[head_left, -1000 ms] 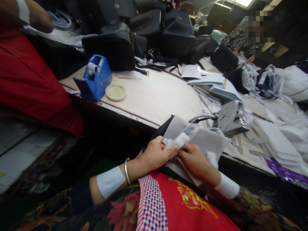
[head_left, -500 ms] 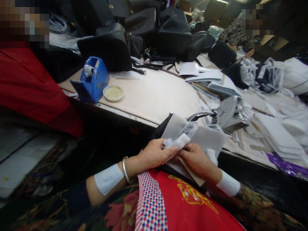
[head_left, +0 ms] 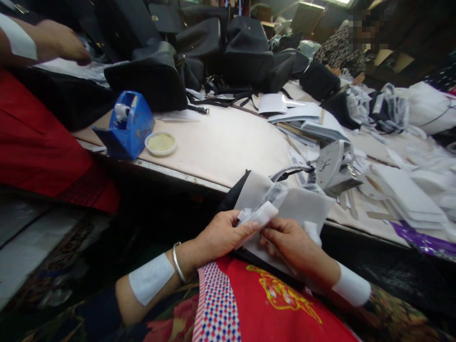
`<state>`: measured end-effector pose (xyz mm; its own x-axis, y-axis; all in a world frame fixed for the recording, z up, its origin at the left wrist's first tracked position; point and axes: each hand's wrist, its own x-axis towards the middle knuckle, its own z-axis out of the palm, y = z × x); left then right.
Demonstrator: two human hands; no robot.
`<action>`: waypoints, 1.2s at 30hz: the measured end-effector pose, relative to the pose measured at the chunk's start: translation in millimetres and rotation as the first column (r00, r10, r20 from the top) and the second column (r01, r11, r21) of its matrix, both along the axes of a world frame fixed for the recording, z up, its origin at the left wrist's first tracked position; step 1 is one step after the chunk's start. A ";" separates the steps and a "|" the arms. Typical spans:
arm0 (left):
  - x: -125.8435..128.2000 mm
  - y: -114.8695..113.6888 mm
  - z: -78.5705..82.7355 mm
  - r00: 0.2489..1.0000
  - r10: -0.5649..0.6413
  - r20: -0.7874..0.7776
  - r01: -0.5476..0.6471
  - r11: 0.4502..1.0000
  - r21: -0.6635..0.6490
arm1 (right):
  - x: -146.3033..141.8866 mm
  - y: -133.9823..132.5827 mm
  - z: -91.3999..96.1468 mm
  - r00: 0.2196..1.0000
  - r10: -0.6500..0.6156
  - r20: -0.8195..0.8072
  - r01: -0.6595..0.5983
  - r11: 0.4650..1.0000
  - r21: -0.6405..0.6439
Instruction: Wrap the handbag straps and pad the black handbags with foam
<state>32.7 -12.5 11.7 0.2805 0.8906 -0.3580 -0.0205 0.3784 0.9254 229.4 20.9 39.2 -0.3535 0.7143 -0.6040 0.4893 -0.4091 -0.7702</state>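
My left hand (head_left: 223, 233) and my right hand (head_left: 290, 243) meet in my lap, just below the table's near edge. Both pinch a small white packet (head_left: 259, 215) that lies on a stack of white paper sheets (head_left: 302, 206) backed by a black piece (head_left: 235, 190). A clear crumpled wrapper (head_left: 276, 192) sticks up behind the packet. My left wrist carries a silver bangle and a white band; my right wrist has a white band too.
A beige table (head_left: 228, 142) holds a blue tape dispenser (head_left: 126, 124), a small dish of yellowish paste (head_left: 161, 143), black bags (head_left: 199, 52) at the back and heaps of white paper pieces (head_left: 402, 194) on the right. Another person's hand (head_left: 59, 45) reaches in at top left.
The view has shifted slightly; my hands stay together on the packet. The other person's hand has come back into sight at the top left.
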 end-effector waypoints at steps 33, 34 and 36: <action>5.2 2.8 5.6 0.984 -0.001 -0.177 0.011 0.998 0.059 | -8.4 53.1 76.4 0.830 0.453 0.327 -0.542 0.513 0.666; 6.1 2.1 6.4 0.980 0.009 -0.196 0.009 0.996 0.088 | -19.8 59.1 72.9 0.786 0.493 0.374 -0.593 0.426 0.684; 7.7 0.8 6.8 0.974 0.039 -0.221 -0.004 0.988 0.156 | -40.8 68.0 61.7 0.668 0.562 0.489 -0.702 0.255 0.665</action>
